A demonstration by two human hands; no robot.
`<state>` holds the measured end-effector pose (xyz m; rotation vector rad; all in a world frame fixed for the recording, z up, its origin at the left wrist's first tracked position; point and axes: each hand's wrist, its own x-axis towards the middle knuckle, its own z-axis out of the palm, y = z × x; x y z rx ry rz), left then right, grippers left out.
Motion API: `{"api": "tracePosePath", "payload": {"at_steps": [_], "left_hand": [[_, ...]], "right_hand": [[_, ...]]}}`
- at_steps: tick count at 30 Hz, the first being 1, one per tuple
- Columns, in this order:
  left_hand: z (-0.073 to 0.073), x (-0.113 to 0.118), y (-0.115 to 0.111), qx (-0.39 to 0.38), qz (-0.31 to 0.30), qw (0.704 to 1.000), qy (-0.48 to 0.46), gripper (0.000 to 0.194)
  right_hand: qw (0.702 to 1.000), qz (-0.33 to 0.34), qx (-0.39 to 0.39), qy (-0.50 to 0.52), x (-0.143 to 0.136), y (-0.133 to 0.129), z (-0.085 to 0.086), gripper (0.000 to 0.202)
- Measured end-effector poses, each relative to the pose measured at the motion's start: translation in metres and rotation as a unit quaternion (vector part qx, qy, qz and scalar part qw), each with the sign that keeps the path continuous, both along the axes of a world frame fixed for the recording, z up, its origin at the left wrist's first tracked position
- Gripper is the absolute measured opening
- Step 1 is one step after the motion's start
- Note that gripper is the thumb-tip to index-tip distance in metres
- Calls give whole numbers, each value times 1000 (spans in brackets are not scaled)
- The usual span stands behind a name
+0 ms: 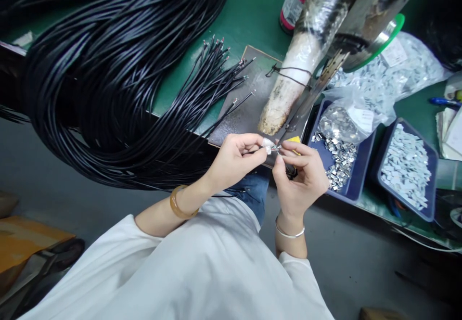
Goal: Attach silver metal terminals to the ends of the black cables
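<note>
My left hand [240, 159], with white tape on a fingertip, is closed in a pinch on the end of a black cable. Facing it, my right hand [301, 171] pinches at the same spot, its fingertips close to the left ones; what they hold is too small to make out. Both are just in front of the tapered tip of a plastic-wrapped machine arm [299, 60]. Behind my left hand, a large bundle of black cables [119, 70] lies with its stripped ends over a dark metal plate [245, 103].
On the green table [252, 2], right of my hands, a blue tray [361, 175] holds small metal clips. Beside it, another blue tray [435, 175] holds pale pieces. Behind them are plastic bags [407, 74] and a jar [291, 9].
</note>
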<state>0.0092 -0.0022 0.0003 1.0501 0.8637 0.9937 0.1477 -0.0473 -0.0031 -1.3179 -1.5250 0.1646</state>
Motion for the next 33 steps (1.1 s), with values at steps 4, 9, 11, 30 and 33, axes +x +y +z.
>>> {"api": "tracePosePath", "payload": {"at_steps": [4, 9, 11, 30, 33], "left_hand": [[-1, 0, -1, 2, -13, 1000, -10, 8], [1, -4, -5, 40, -9, 999, 3, 7], [1, -6, -6, 38, -28, 999, -4, 11], [-2, -3, 1, 87, 17, 996, 31, 14], [1, -4, 2, 94, 24, 995, 28, 13]], "right_hand": [[1000, 2, 8, 8, 0, -1, -2, 16], [999, -28, 11, 31, -1, -1, -2, 16], [999, -31, 8, 36, -1, 0, -3, 16], [996, -29, 22, -80, 2, 4, -1, 13], [997, -28, 18, -67, 1, 4, 2, 13]]}}
